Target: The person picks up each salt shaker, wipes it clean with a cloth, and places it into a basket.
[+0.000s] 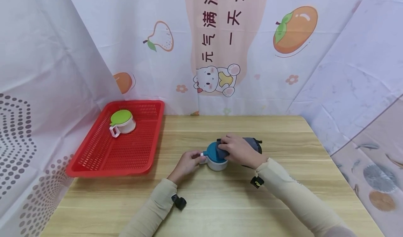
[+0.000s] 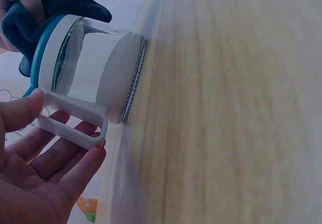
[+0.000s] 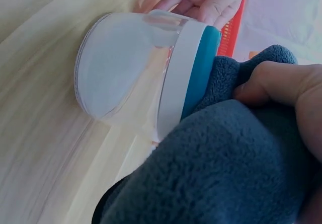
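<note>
A clear seasoning jar (image 1: 217,166) with a teal lid (image 1: 212,153) and a white collar stands on the table in the head view. My left hand (image 1: 189,163) holds its white handle (image 2: 75,105), the thumb on the lid end and the fingertips along the other side. In my right hand (image 1: 237,149) is a dark grey-blue fleece cloth (image 3: 216,168), bunched up and pressed on the lid. Part of the lid is hidden beneath the cloth. Through the jar's transparent wall, a whitish base shows in the right wrist view.
At the left, a red plastic basket (image 1: 133,149) holds a similar jar (image 1: 127,127) with a green lid. The wooden table (image 1: 214,209) ends at a printed curtain (image 1: 176,69) behind. More hanging fabric borders both sides.
</note>
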A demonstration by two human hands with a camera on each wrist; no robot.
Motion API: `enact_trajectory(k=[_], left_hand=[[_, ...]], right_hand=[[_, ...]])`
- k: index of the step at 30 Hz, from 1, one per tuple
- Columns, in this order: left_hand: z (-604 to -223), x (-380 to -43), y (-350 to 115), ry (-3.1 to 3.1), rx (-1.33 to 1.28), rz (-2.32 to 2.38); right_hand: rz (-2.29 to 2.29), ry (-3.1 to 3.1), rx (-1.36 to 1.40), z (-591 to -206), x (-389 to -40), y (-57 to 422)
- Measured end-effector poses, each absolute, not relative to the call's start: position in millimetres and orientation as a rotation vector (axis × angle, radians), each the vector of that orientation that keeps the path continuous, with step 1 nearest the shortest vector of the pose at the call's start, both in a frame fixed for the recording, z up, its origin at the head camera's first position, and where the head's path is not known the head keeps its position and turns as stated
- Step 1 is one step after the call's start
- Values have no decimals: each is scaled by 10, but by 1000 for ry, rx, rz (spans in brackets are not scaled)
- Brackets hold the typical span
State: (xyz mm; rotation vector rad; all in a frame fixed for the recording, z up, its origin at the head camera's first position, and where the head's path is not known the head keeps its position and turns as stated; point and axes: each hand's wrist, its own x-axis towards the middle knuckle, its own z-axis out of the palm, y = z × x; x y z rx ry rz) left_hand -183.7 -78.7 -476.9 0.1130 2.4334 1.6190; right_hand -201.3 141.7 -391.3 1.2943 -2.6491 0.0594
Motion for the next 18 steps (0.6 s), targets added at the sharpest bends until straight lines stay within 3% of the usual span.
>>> enact_trajectory(k=[18], left_hand=[[-4730,-1838,-813,2393,175,1644]], right_hand=[[-103,-2528,1410,-3879,-2006,1136]])
